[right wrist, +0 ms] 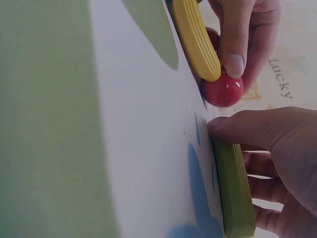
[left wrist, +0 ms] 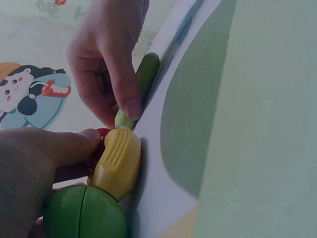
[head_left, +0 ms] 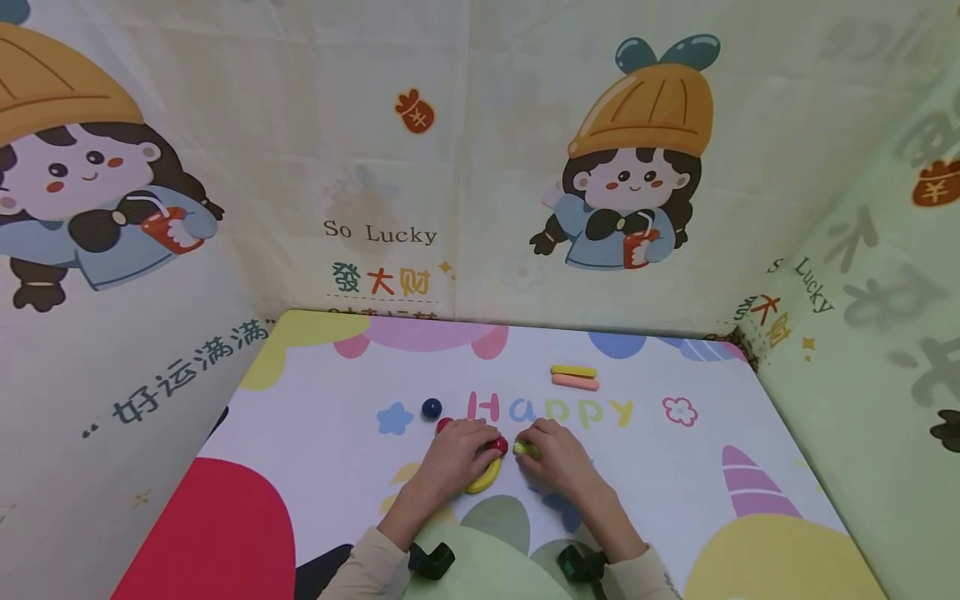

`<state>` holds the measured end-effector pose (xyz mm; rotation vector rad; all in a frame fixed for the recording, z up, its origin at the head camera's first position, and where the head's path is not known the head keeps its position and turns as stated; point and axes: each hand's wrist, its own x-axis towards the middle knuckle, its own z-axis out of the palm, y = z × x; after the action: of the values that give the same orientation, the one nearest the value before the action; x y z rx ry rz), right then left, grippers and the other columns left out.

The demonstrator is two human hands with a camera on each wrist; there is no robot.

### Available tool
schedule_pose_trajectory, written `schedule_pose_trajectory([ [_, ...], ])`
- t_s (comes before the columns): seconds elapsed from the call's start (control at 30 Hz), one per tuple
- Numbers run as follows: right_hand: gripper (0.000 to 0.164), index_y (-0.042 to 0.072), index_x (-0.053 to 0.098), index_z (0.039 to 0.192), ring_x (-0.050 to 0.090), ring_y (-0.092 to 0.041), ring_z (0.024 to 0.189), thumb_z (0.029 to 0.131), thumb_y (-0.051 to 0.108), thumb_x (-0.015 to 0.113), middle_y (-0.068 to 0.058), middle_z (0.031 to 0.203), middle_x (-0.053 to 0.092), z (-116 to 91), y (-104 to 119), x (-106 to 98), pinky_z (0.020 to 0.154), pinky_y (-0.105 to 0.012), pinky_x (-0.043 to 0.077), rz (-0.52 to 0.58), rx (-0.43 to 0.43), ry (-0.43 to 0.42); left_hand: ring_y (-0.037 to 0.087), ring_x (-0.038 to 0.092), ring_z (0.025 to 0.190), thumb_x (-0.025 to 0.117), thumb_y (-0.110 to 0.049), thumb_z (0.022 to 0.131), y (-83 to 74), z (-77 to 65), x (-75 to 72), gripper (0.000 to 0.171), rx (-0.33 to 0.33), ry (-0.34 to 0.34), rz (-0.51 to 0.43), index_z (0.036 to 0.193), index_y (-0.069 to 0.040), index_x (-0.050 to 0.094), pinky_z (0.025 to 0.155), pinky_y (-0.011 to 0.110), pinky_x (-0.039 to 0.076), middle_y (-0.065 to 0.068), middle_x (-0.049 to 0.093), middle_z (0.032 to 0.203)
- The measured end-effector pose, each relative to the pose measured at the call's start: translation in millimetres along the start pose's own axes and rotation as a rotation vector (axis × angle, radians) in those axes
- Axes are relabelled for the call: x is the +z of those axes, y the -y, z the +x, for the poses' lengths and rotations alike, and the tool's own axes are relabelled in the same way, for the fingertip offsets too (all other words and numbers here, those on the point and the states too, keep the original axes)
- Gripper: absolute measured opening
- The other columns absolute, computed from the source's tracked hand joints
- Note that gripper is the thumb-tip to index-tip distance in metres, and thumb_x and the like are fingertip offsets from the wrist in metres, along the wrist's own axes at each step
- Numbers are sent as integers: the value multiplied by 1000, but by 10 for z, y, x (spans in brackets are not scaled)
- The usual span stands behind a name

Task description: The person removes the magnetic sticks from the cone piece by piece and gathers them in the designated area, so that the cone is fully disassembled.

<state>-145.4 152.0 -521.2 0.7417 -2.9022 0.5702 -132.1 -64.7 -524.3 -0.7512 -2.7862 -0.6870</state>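
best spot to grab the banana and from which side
Probably pinch the banana across its slim, curved middle, coming from the near right: that side looks open, while the left hand and red ball crowd its left and far end.

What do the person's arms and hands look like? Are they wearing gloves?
No gloves! The left hand and right hand are bare. The left sleeve and right sleeve are plain pale beige and stop short of the hands. A chunky black gadget shows by each cuff, one on the left, one on the right.
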Motion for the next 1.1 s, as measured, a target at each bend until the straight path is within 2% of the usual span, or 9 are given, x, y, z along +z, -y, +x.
schedule_pose_trajectory([
  [0.2, 24, 15, 75, 103, 59, -12, 89, 81, 21, 83, 4, 95, 65, -67, -52, -54, 86, -35, 56, -9, 11, 9, 21, 62, 125, 72, -34, 92, 8, 7, 4, 34, -6, 11, 2, 122, -18, 72, 108, 43, 49, -1, 73, 121],
  [0.4, 23, 14, 76, 101, 60, -13, 87, 80, 18, 84, 4, 93, 66, -73, -149, -121, 83, -34, 55, -30, -65, -33, 21, 62, 125, 71, -34, 93, 7, 8, -13, 33, -8, 9, -4, 121, -18, 73, 108, 43, 49, -1, 73, 121],
  [0.7, 22, 12, 76, 101, 62, -19, 90, 80, 13, 83, 0, 94, 68, 117, -444, -238, 85, -40, 55, -78, -51, -86, 21, 62, 125, 72, -34, 92, 5, 1, -5, 33, -11, -1, -14, 121, -17, 73, 107, 43, 49, -1, 73, 120],
  [0.83, 20, 9, 77, 96, 66, -23, 90, 78, 9, 85, -4, 94, 70, 195, -599, -265, 82, -44, 55, -113, -79, -131, 22, 64, 122, 74, -32, 91, 7, 0, 20, 33, 9, -22, -10, 119, -16, 74, 105, 43, 51, 0, 74, 118],
  [1.0, 21, 7, 76, 95, 67, -29, 97, 76, 8, 85, -9, 103, 73, 274, -753, -257, 84, -50, 55, -148, -82, -157, 21, 66, 118, 76, -31, 89, 10, -3, 46, 32, 20, -44, -11, 117, -16, 74, 103, 42, 52, -1, 75, 115],
  [1.1, 20, 7, 76, 95, 67, -32, 96, 77, 8, 85, -12, 104, 73, 315, -816, -243, 81, -52, 54, -170, -70, -167, 21, 66, 117, 76, -31, 89, 12, -5, 58, 32, 19, -47, -16, 117, -15, 74, 103, 42, 52, -1, 75, 114],
])
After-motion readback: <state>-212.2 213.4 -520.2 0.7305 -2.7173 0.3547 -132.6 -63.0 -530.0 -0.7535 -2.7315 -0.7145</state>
